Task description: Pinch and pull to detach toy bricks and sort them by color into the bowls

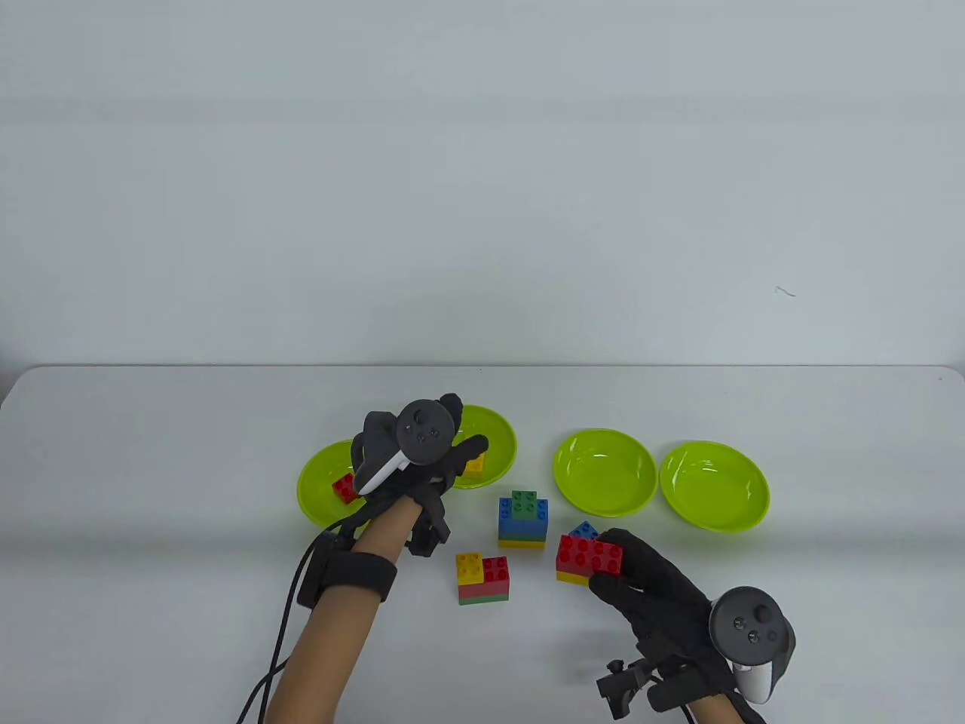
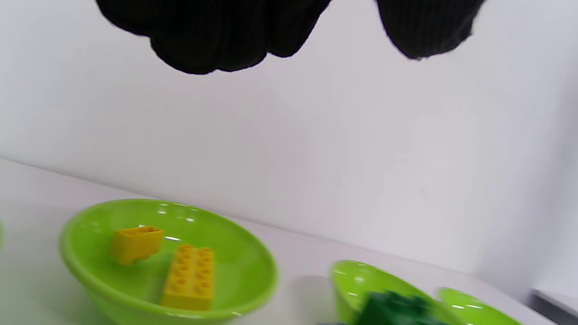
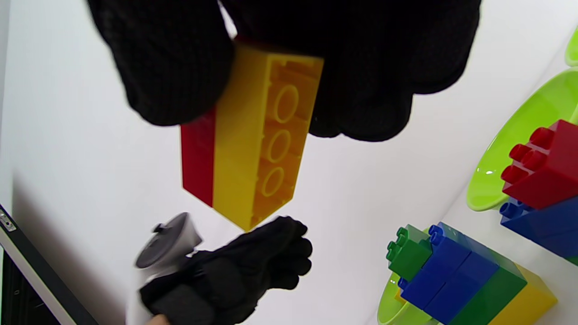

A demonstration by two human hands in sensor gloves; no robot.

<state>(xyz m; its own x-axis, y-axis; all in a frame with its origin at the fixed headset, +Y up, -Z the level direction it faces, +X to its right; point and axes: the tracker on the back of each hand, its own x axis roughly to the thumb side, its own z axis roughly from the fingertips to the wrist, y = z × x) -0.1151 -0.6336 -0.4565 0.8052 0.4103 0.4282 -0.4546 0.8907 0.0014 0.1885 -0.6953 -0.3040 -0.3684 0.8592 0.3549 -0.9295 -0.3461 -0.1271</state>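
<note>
My left hand (image 1: 466, 431) hovers over the second green bowl (image 1: 503, 437), its fingers (image 2: 207, 40) relaxed and holding nothing. Two yellow bricks (image 2: 187, 277) lie in that bowl. The far-left bowl (image 1: 315, 494) holds a red brick (image 1: 344, 488). My right hand (image 1: 612, 562) grips a red brick stacked on a yellow one (image 3: 253, 153), lifted off the table near the front. A blue brick (image 1: 583, 529) shows just behind it. Two stacks stand on the table: blue-green-yellow (image 1: 522, 520) and yellow-red-green (image 1: 482, 577).
Two more green bowls (image 1: 603, 471) (image 1: 715, 486) sit to the right with nothing showing in them. A white wall rises behind the table's far edge. Black cables trail from my left wrist toward the front edge.
</note>
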